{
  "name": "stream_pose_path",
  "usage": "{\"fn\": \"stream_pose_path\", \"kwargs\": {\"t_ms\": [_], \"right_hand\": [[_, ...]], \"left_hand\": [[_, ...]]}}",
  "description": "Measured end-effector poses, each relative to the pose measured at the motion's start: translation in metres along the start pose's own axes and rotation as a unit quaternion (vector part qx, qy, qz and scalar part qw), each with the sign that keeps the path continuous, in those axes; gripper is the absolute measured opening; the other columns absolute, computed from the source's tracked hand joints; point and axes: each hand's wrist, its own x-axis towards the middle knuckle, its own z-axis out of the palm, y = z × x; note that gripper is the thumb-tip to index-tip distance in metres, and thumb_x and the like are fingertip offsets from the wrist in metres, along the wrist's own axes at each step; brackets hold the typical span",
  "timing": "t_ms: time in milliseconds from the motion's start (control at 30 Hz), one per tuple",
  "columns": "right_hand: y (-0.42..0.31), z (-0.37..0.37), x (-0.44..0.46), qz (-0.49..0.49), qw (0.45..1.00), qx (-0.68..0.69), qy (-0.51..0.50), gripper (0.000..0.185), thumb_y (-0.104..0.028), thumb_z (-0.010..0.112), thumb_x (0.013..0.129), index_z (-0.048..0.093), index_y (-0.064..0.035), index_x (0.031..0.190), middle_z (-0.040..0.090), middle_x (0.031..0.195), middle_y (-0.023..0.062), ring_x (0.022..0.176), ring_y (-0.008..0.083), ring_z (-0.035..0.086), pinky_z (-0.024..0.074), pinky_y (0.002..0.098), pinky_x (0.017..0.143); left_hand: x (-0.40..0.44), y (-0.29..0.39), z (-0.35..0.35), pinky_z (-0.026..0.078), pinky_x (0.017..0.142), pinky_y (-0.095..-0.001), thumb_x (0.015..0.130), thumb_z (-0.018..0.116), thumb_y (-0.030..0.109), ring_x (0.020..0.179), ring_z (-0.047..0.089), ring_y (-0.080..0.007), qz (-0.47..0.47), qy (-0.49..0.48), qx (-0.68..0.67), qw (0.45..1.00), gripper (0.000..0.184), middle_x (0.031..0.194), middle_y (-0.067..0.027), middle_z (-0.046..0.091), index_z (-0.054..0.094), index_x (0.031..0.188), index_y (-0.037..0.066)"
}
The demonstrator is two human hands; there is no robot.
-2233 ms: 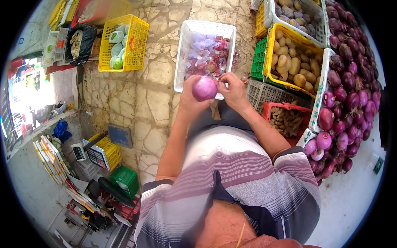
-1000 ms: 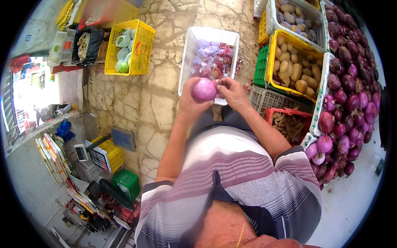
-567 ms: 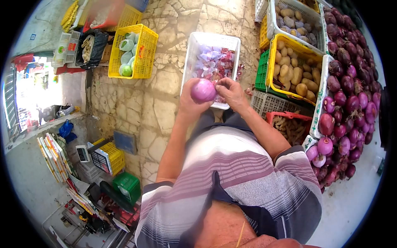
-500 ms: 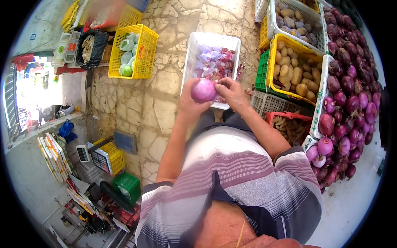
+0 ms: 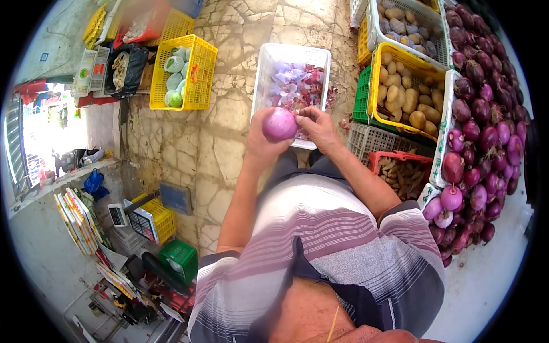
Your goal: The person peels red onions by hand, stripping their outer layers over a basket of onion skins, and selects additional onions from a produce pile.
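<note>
A peeled-looking, shiny purple red onion (image 5: 279, 124) rests in my left hand (image 5: 260, 139), whose fingers wrap round it from the left. My right hand (image 5: 320, 130) pinches with thumb and forefinger at the onion's right end, where a small pale tuft shows. Its other fingers are curled. Both hands are over the near end of a white plastic crate (image 5: 263, 74). Loose onion skins (image 5: 300, 86), purple and dark red, lie inside that crate. The underside of the onion is hidden by my left palm.
A large heap of red onions (image 5: 486, 137) stands at the right. Beside it are a yellow crate of potatoes (image 5: 374, 86) and a red crate of ginger-like roots (image 5: 403, 155). A yellow crate (image 5: 200, 74) with wrapped green vegetables is at the left. A scale (image 5: 174, 198) sits lower left.
The view has shifted very slightly. Both hands keep nearly the same hold on the onion, with the right fingers still at its end.
</note>
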Motion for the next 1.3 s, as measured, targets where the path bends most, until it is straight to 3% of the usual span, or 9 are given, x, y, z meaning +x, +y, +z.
{"fn": "stream_pose_path", "kwargs": {"t_ms": [167,467,567,667,867,1067,1300], "right_hand": [[-0.011,0.004,-0.003,0.035,0.999,0.012,0.005,0.025,-0.013,0.070,0.093,0.067,0.0015,0.112,0.069,0.100,0.0057,0.087,0.0115,0.063,0.0523,0.0262,0.077],[0.010,0.001,0.000,-0.006,1.000,-0.017,-0.003,0.027,-0.012,0.068,0.093,0.067,0.0040,0.114,0.070,0.104,0.0093,0.091,0.0148,0.065,0.0540,0.0285,0.082],[0.002,-0.001,-0.004,-0.024,0.998,-0.058,-0.008,0.025,-0.013,0.067,0.094,0.069,0.0039,0.113,0.072,0.103,0.0085,0.092,0.0146,0.066,0.0533,0.0292,0.084],[-0.001,-0.001,-0.007,-0.082,0.991,-0.105,-0.024,0.023,-0.013,0.067,0.094,0.071,0.0032,0.110,0.072,0.100,0.0079,0.091,0.0144,0.065,0.0525,0.0293,0.085],[-0.010,-0.005,-0.009,-0.113,0.986,-0.117,-0.040,0.021,-0.012,0.068,0.094,0.072,0.0035,0.108,0.073,0.100,0.0100,0.091,0.0151,0.067,0.0532,0.0292,0.082],[-0.043,0.006,-0.022,-0.142,0.969,-0.198,-0.046,0.022,-0.013,0.070,0.093,0.073,0.0031,0.108,0.074,0.100,0.0119,0.088,0.0149,0.068,0.0544,0.0303,0.078],[-0.046,0.000,-0.019,-0.073,0.973,-0.206,-0.073,0.022,-0.013,0.072,0.091,0.074,0.0034,0.105,0.074,0.094,0.0119,0.085,0.0142,0.067,0.0547,0.0313,0.076]], "left_hand": [[0.001,-0.002,-0.001,0.050,0.102,-0.0344,0.069,0.088,0.005,0.122,0.056,-0.0227,0.038,0.011,0.010,0.999,0.085,0.135,-0.0127,0.053,0.046,0.142,0.005],[-0.006,-0.011,0.000,0.052,0.100,-0.0346,0.070,0.088,0.004,0.119,0.059,-0.0224,-0.008,-0.004,-0.016,1.000,0.086,0.133,-0.0130,0.055,0.044,0.145,0.004],[-0.005,0.002,0.000,0.053,0.100,-0.0365,0.068,0.088,0.005,0.118,0.063,-0.0253,-0.123,0.002,-0.146,0.982,0.082,0.132,-0.0154,0.058,0.049,0.140,0.006],[-0.006,-0.003,-0.003,0.055,0.098,-0.0357,0.070,0.085,0.002,0.115,0.064,-0.0226,-0.168,-0.001,-0.234,0.958,0.082,0.130,-0.0153,0.059,0.047,0.143,0.003],[-0.012,-0.018,-0.003,0.055,0.100,-0.0373,0.072,0.077,-0.004,0.115,0.064,-0.0239,-0.178,0.005,-0.367,0.913,0.080,0.131,-0.0161,0.058,0.044,0.145,0.001],[-0.016,-0.019,-0.001,0.054,0.101,-0.0376,0.073,0.075,-0.004,0.116,0.063,-0.0234,-0.181,-0.001,-0.393,0.902,0.079,0.131,-0.0151,0.059,0.044,0.146,0.000],[-0.018,-0.011,-0.001,0.054,0.100,-0.0359,0.073,0.078,-0.002,0.115,0.064,-0.0222,-0.180,-0.016,-0.378,0.908,0.077,0.129,-0.0142,0.061,0.047,0.144,0.000]]}}
